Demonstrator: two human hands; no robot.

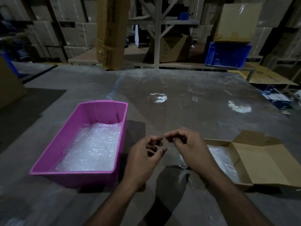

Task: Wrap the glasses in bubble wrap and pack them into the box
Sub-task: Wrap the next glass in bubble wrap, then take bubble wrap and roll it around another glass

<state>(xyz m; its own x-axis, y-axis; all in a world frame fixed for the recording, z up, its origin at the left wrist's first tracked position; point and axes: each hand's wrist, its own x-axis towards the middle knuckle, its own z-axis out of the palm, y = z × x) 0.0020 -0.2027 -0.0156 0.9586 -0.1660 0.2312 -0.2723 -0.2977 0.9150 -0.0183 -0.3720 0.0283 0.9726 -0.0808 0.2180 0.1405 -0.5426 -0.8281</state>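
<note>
Both hands are being held up over the table, fingertips nearly meeting at centre frame. L hand is being kept loosely curled, thumb and fingers bent inward; nothing can be made out between them. R hand is being held w/ thumb and forefinger pinched together; whether a thin clear film is being gripped there cannot be told, too faint in this dim light. A clear glass is being partly hidden under the R hand, only its lower edge being seen, just L of the cardboard box. Box is being kept open at R of frame, flaps spread outward, w/ a bubble-wrap bundle lying inside against its L wall. Pink plastic tub is being seen at L of the hands, well apart from the box, w/ bubble wrap filling its bottom. Blue crate and stacked cartons are being seen in the bkgd beyond the table's far edge
</note>
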